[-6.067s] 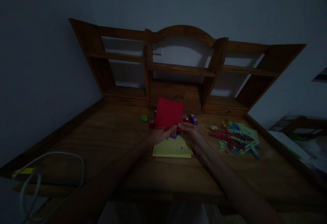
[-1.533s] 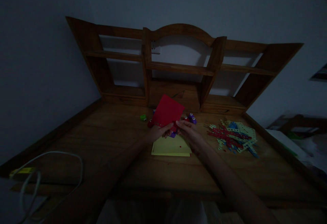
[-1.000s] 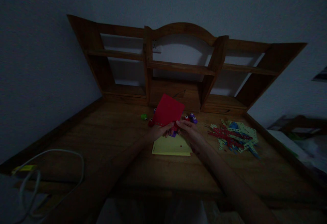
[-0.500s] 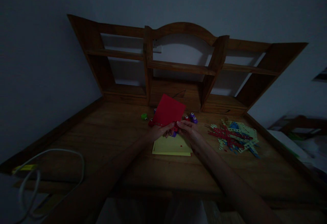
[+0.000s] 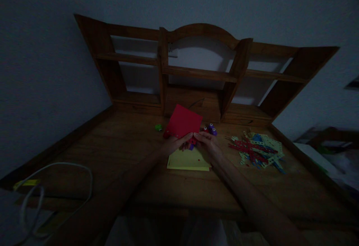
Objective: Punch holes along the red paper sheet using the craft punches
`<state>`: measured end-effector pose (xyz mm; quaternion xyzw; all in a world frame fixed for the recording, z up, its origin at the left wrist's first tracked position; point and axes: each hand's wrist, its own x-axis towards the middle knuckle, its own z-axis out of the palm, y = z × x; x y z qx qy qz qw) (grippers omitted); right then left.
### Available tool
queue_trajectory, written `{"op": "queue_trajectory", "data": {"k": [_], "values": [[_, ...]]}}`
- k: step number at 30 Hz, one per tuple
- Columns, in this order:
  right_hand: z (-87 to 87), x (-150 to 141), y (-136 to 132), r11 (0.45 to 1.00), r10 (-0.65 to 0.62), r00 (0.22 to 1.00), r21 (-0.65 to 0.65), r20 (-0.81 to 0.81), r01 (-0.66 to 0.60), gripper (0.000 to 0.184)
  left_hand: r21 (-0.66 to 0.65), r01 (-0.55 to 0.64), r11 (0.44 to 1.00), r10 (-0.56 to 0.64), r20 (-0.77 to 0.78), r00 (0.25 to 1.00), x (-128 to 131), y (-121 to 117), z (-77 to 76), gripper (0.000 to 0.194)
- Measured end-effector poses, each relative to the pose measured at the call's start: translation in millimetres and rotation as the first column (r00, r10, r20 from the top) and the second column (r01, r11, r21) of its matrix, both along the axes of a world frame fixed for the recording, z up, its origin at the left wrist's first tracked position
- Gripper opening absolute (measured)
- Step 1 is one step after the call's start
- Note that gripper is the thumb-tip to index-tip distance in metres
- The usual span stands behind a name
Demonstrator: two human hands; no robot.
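A red paper square [image 5: 183, 122] stands tilted above the wooden desk [image 5: 117, 152]. My left hand [image 5: 174, 144] pinches its lower edge. My right hand [image 5: 206, 144] is closed around a small purple punch [image 5: 191, 146] that sits at the same edge of the red paper. Under both hands lies a stack of yellow paper [image 5: 187, 160] with a few tiny red dots on it. The room is very dark and finger detail is hard to see.
More small punches lie behind the paper: a green one [image 5: 158, 127], a red one [image 5: 166, 134], purple and red ones [image 5: 211, 128]. A heap of punched paper strips [image 5: 256, 148] lies at right. A white cable [image 5: 58, 186] loops at left. Shelving [image 5: 196, 74] backs the desk.
The red paper has turned a little in my hands, from square-on to tilted, and the hands stayed in place. The view shifted slightly.
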<state>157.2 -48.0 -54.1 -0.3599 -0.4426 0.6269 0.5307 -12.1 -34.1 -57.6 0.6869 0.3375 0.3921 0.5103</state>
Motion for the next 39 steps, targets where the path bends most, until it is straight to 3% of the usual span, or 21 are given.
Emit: {"op": "queue_trajectory", "data": {"k": [4, 14, 29, 39], "values": [[3.2, 3.1, 0.8, 1.000, -0.002, 0.998, 0.019, 0.068, 0.001, 0.027, -0.001, -0.076, 0.997, 0.076, 0.020, 0.997, 0.8, -0.3, 4.3, 0.047], [-1.0, 6.7, 4.2, 0.999, -0.045, 0.998, -0.011, 0.034, 0.045, 0.037, 0.084, -0.323, 0.943, 0.322, 0.035, 0.946, -4.4, 5.6, 8.7, 0.043], [-2.5, 13.5, 13.4, 0.986, -0.125, 0.992, -0.113, -0.036, 0.120, 0.050, 0.032, -0.280, 0.959, 0.277, 0.079, 0.958, -2.9, 5.5, 15.4, 0.037], [-6.6, 21.4, 20.0, 0.981, -0.063, 0.993, -0.187, -0.100, 0.044, 0.045, 0.035, -0.276, 0.961, 0.273, 0.062, 0.960, -0.9, 6.4, 11.8, 0.033]]}}
